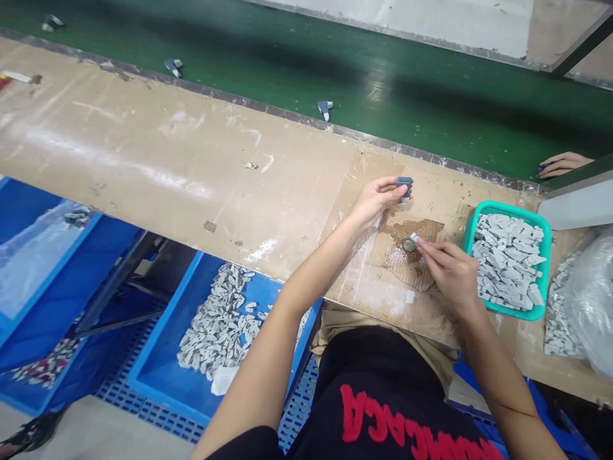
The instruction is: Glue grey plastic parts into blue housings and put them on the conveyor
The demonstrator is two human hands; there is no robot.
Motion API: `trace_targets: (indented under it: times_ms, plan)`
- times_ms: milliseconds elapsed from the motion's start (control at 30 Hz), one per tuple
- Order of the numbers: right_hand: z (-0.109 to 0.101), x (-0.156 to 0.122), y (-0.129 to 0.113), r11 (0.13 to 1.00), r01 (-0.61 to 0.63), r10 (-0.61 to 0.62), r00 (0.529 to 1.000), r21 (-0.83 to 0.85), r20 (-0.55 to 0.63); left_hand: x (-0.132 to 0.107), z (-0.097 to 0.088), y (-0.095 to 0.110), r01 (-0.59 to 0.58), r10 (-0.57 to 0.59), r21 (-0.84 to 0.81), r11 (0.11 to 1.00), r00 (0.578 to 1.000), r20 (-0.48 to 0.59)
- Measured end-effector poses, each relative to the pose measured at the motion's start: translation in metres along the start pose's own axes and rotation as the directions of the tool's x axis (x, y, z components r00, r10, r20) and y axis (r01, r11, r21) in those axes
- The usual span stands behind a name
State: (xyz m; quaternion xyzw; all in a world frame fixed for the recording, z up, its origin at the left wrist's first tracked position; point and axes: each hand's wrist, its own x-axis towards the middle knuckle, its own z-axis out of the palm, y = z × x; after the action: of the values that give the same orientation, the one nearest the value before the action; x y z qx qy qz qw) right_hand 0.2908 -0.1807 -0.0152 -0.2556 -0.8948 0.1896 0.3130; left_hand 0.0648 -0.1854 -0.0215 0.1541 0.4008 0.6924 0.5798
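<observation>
My left hand [376, 203] pinches a small dark blue plastic part [405, 184] above the bench, a bit of white or light grey showing at its lower end. My right hand [453, 268] is closed on a small white plastic piece [414, 237], whose tip is at a small round metal cap [408, 245]. I cannot tell whether the tip touches the cap. Under them lies a brown, wet-looking stained piece of cardboard [421, 275]. To the right of my right hand stands a green basket [548, 268] full of light grey plastic pieces.
Behind the bench [167, 160] runs a green conveyor belt [268, 76] carrying several blue-and-white parts [324, 108]. Another person's hand [567, 163] rests at the belt's right. Below left are blue bins [143, 377] of grey pieces. A clear plastic bag [594, 300] lies far right.
</observation>
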Motion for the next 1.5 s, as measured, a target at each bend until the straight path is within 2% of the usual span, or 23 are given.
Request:
trace_targets:
  times_ms: [133, 300, 367, 433, 467, 567, 633, 800, 1000, 1100, 1233, 1400, 1500]
  plan:
    - [0.001, -0.001, 0.003, 0.999, 0.020, -0.020, 1.000, 0.040, 0.013, 0.000, 0.000, -0.005, -0.009, 0.009, 0.011, 1.000, 1.000, 0.026]
    - [0.003, -0.003, 0.007, 0.997, -0.057, 0.048, 0.989, 0.058, 0.140, -0.002, 0.001, -0.012, -0.014, 0.012, 0.025, 1.000, 0.997, 0.070]
    - [0.002, -0.003, 0.005, 0.994, -0.071, 0.060, 0.990, 0.078, 0.127, -0.005, 0.004, -0.014, -0.001, -0.005, 0.078, 0.997, 0.997, 0.080]
    - [-0.001, -0.002, 0.003, 0.991, -0.080, 0.077, 0.997, 0.111, 0.032, -0.008, 0.007, -0.016, 0.013, -0.028, 0.154, 0.988, 0.995, 0.098]
    - [-0.003, -0.002, 0.002, 0.988, -0.097, 0.104, 0.993, 0.122, -0.052, -0.010, 0.009, -0.017, 0.017, -0.038, 0.192, 0.981, 0.994, 0.107]
    - [-0.011, -0.003, 0.000, 0.976, -0.167, 0.204, 0.922, 0.138, -0.328, -0.017, 0.018, -0.018, 0.025, -0.072, 0.285, 0.958, 0.985, 0.156]
    - [-0.014, -0.003, 0.001, 0.971, -0.185, 0.231, 0.883, 0.149, -0.408, -0.023, 0.023, -0.019, 0.035, -0.099, 0.316, 0.948, 0.977, 0.191]
    - [-0.017, -0.001, -0.001, 0.968, -0.145, 0.206, 0.924, 0.205, -0.322, -0.034, 0.032, -0.020, 0.055, -0.142, 0.374, 0.926, 0.967, 0.211]
    - [-0.016, 0.001, -0.001, 0.964, -0.114, 0.180, 0.945, 0.241, -0.272, -0.040, 0.037, -0.017, 0.045, -0.141, 0.397, 0.917, 0.966, 0.215]
    - [-0.012, -0.002, 0.005, 0.961, -0.127, 0.186, 0.955, 0.244, -0.233, -0.043, 0.040, -0.017, 0.047, -0.125, 0.425, 0.904, 0.979, 0.158]
    - [-0.008, -0.005, 0.009, 0.962, -0.125, 0.186, 0.952, 0.244, -0.242, -0.050, 0.043, -0.024, 0.012, -0.058, 0.473, 0.881, 0.995, 0.081]
    - [-0.006, -0.002, 0.005, 0.963, -0.137, 0.196, 0.946, 0.231, -0.259, -0.056, 0.047, -0.035, -0.038, 0.028, 0.471, 0.881, 0.999, 0.028]
    - [-0.004, 0.000, 0.004, 0.965, -0.146, 0.193, 0.958, 0.218, -0.214, -0.056, 0.047, -0.039, -0.026, 0.038, 0.456, 0.890, 0.999, -0.017]
